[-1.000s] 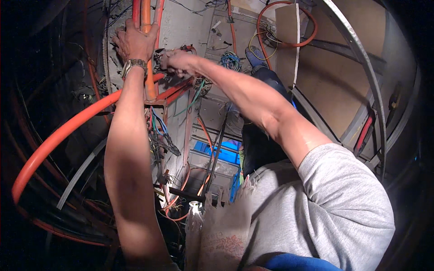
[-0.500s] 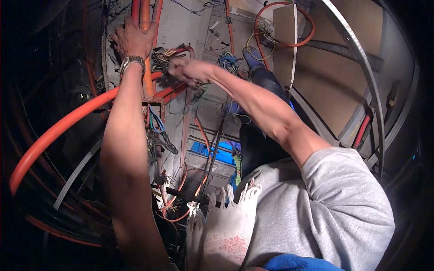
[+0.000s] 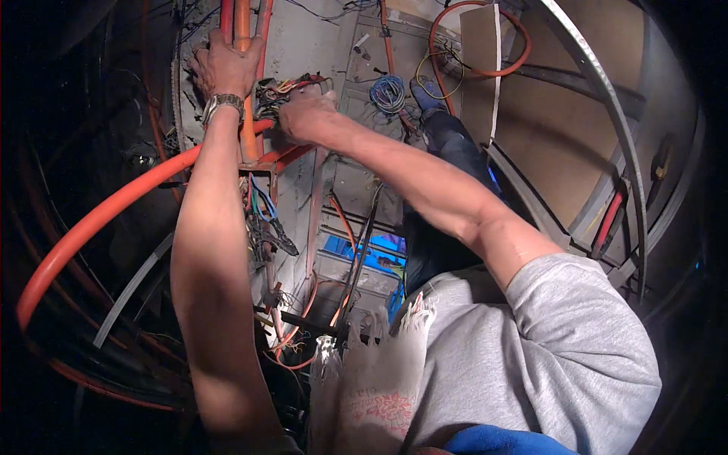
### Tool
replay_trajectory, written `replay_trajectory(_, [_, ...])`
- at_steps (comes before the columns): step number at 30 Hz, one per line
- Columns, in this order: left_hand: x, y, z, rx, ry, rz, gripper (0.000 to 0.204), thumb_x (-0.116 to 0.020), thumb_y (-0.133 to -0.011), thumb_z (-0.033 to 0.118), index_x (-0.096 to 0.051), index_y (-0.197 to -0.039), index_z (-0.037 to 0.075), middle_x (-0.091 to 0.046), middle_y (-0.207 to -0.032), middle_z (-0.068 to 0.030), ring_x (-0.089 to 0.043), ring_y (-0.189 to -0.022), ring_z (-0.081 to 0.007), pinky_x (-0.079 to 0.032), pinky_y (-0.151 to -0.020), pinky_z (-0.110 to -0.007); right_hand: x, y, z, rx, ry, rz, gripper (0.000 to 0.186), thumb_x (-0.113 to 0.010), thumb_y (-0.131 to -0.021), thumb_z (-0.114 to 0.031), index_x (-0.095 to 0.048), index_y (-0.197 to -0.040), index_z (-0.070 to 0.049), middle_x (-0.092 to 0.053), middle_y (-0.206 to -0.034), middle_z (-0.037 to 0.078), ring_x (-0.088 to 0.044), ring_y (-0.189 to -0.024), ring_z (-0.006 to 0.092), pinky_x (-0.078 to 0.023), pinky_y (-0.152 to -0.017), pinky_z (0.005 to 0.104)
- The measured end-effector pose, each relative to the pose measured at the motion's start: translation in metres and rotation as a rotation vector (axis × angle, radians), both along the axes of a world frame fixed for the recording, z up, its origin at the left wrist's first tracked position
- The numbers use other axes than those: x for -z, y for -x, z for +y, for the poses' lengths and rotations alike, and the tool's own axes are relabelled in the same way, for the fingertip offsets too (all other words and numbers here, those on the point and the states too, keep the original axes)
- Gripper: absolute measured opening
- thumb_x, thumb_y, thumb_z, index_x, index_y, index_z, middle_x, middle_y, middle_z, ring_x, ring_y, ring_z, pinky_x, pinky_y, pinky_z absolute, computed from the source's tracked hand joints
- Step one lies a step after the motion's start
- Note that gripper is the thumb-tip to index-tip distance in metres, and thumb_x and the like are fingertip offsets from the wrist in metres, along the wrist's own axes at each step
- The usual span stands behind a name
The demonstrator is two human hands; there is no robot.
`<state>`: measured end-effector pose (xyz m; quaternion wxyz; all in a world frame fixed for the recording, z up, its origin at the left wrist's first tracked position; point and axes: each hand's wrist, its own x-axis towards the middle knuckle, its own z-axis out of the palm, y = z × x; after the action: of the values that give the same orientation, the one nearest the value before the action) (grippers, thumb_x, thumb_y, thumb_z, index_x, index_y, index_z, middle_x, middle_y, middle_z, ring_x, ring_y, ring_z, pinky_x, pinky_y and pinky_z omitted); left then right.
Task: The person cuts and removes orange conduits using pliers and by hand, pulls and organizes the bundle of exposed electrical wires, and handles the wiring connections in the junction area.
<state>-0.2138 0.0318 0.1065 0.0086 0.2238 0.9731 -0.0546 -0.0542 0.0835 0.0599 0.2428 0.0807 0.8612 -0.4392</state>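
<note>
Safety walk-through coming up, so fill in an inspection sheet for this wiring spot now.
Surface: grey wall panel, dusty, scuffed.
Job's things: bundle of coloured wires between both hands; vertical orange conduits.
Clutter: blue wire coil on the wall; blue box lower down.
Grippers: left hand, wristwatch on its wrist, grips the orange conduits; right hand works at the wire bundle, grasp hidden.
Cables: thick orange hose curving left; orange cable loop top right; loose wires hanging from a small box.
Surroundings: dim, cramped; brown board, metal strips.
</note>
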Motion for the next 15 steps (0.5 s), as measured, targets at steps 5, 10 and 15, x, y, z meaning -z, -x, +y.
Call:
replay_trajectory(5, [0.002,-0.004,0.007,0.027,-0.024,0.033,0.087,-0.071,-0.079,0.065,-0.051,-0.141,0.007,-0.053,-0.133,-0.0323,-0.045,-0.131,-0.0499,-0.041,-0.107,-0.061,0.027,0.003,-0.002,-0.05,0.112,-0.09,0.035,-0.062,-0.093,-0.026,-0.073,-0.121,-0.008,-0.073,-0.108,0.022,-0.069,-0.105,0.0422,-0.037,-0.1,0.0769])
replay_trajectory(10, [-0.005,-0.005,-0.003,0.015,-0.004,0.021,0.086,-0.071,-0.08,0.065,-0.052,-0.14,0.007,-0.053,-0.133,-0.0323,-0.046,-0.129,-0.0493,-0.041,-0.106,-0.061,0.053,-0.074,0.0,-0.277,0.089,0.25,0.03,-0.061,-0.093,-0.027,-0.073,-0.115,-0.01,-0.064,-0.135,0.012,-0.055,-0.13,0.0367,-0.028,-0.105,0.0832])
replay_trajectory(15, [-0.003,-0.006,0.004,0.035,0.02,0.075,0.086,-0.071,-0.078,0.068,-0.057,-0.133,0.002,-0.06,-0.127,-0.0331,-0.052,-0.126,-0.0486,-0.043,-0.105,-0.058,0.076,-0.127,0.012,-0.408,-0.309,0.473,0.026,-0.063,-0.092,-0.019,-0.07,-0.114,-0.009,-0.066,-0.118,0.005,-0.048,-0.133,0.0316,-0.025,-0.108,0.0806])
